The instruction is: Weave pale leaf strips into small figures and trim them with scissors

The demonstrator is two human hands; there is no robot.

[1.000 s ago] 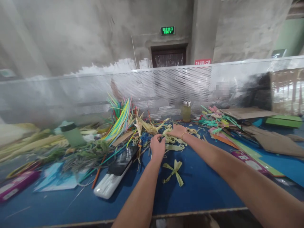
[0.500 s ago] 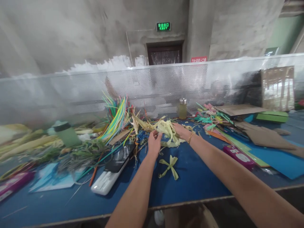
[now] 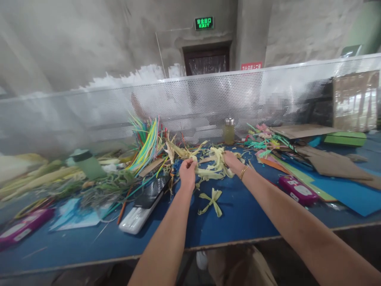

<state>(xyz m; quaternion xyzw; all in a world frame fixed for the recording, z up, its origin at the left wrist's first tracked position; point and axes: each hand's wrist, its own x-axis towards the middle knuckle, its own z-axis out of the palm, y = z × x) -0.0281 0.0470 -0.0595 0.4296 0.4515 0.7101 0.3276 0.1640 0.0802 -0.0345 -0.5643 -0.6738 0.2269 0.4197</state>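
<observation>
My left hand (image 3: pixel 187 171) has its fingers pinched together on the end of a pale husk strip (image 3: pixel 194 159). To its right, my right hand (image 3: pixel 233 163), with a gold bracelet at the wrist, grips a loose bunch of pale yellow husk strips (image 3: pixel 218 157); its fingertips are partly hidden by them. Another strip (image 3: pixel 208 174) lies on the blue table between the hands. Nearer me lies a knotted husk piece (image 3: pixel 212 201) with several arms spread like a cross. Dry, tan husks (image 3: pixel 181 151) stand just behind my left hand.
At left are a white-and-black device (image 3: pixel 143 208), green cords (image 3: pixel 104 192), a green bottle (image 3: pixel 87 165) and bright pipe-like strips (image 3: pixel 147 145). A jar (image 3: pixel 229 132) stands behind. At right lie a purple box (image 3: pixel 297 190), cardboard (image 3: pixel 333 163) and blue sheets (image 3: pixel 345 194). A perforated panel (image 3: pixel 208 95) bounds the back.
My hands have moved apart, the left one going left with a strip. The husk bunch now sits nearer my right hand. The view has tipped down slightly.
</observation>
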